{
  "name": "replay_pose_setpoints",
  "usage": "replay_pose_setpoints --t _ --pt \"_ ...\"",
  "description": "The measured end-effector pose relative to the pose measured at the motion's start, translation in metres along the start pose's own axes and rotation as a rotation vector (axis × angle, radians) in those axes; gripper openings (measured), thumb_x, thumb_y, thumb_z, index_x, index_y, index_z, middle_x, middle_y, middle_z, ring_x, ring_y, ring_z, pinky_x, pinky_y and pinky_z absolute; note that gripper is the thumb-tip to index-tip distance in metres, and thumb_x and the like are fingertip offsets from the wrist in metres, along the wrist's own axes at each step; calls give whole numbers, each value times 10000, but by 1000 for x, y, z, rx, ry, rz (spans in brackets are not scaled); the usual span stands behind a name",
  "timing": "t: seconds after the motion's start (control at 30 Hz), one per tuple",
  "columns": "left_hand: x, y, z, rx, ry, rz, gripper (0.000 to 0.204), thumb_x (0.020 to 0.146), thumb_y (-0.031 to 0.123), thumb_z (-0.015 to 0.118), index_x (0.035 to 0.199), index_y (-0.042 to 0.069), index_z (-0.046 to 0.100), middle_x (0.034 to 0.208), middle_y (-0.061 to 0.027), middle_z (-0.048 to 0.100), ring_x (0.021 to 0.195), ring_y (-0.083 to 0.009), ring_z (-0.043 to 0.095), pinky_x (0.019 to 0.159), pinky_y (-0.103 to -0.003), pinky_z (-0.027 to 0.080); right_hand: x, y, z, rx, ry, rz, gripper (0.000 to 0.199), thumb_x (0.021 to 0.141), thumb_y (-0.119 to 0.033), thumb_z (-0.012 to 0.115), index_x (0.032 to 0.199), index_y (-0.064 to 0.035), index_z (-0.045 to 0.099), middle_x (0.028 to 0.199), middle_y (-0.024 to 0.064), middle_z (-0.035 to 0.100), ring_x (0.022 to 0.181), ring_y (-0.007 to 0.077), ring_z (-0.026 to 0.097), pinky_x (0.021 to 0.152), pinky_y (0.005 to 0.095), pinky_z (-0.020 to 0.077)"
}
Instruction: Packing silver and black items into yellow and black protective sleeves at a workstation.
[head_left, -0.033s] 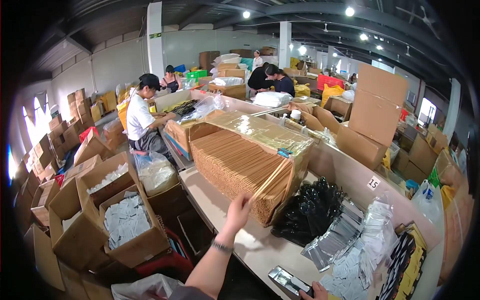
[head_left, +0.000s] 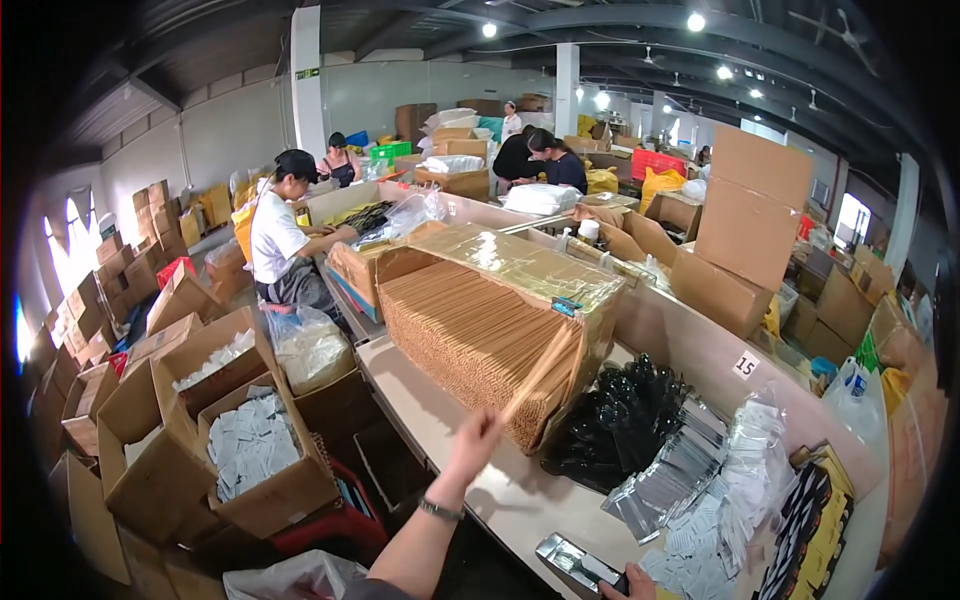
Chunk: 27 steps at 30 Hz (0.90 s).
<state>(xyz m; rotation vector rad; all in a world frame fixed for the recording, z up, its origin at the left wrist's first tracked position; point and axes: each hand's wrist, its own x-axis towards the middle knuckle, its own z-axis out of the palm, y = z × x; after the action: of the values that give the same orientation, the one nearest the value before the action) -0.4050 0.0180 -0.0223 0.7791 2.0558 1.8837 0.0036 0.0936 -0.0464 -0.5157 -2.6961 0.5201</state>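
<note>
My left hand (head_left: 476,440) is closed on the lower end of pale wooden chopsticks (head_left: 541,372), which slant up across the front of an open carton (head_left: 450,250). Many more chopsticks (head_left: 465,325) lie stacked inside that carton. At the lower edge, my right hand (head_left: 632,583), partly cut off, grips a dark handle (head_left: 607,580). Beside its fingers is a shiny silvery packet (head_left: 570,556); how the two connect is unclear. A heap of black plastic cutlery (head_left: 615,425) lies right of the carton, then clear packets (head_left: 672,468) and small white packets (head_left: 697,535).
Cartons holding white packets (head_left: 255,440) stand left of the worktable (head_left: 410,385). Black-and-yellow printed packaging (head_left: 815,530) lies at the table's right end. A low partition (head_left: 700,345) runs behind. A person in white (head_left: 278,230) works at the far left; others sit farther back.
My left hand has shifted slightly down, and the chopsticks in it look smeared by motion. My right hand has hardly moved.
</note>
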Motion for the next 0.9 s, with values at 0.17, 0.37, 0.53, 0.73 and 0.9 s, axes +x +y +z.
replay_pose_setpoints --t 0.17,0.37,0.53,0.73,0.9 --pt "-74 -47 24 -59 -972 13 137 951 106 646 1045 7 665 962 -20 677 902 -94 593 835 -285 503 0 -1 -10 -81 11 -26 317 772 -172 760 1070 -69 727 1312 338 502 1198 515 486 1026 530 413" --pt "-63 -25 31 473 -948 63 108 833 163 746 873 67 718 792 -121 705 760 -225 688 702 -329 535 0 -2 -11 -50 7 15 258 806 -184 733 1047 -93 738 1304 336 504 1184 513 494 1025 543 400" --pt "-133 -17 103 351 -889 264 311 853 331 740 956 48 662 895 -146 605 854 -329 613 745 -404 510 20 3 -6 -157 31 -117 510 741 -248 783 1170 -23 624 1250 242 524 1150 415 522 960 504 443" --pt "-149 3 109 657 -513 236 470 777 397 797 978 7 627 935 -150 605 890 -338 599 787 -417 505 16 -5 -8 -141 46 91 458 699 -277 823 997 -13 596 1254 251 522 1197 426 483 993 509 417" --pt "-169 -10 130 492 -652 251 393 840 170 725 1165 6 578 1033 -200 617 981 -380 592 859 -453 491 12 1 7 -85 77 59 417 697 -253 816 953 -12 591 1223 255 547 1166 432 511 989 515 431"
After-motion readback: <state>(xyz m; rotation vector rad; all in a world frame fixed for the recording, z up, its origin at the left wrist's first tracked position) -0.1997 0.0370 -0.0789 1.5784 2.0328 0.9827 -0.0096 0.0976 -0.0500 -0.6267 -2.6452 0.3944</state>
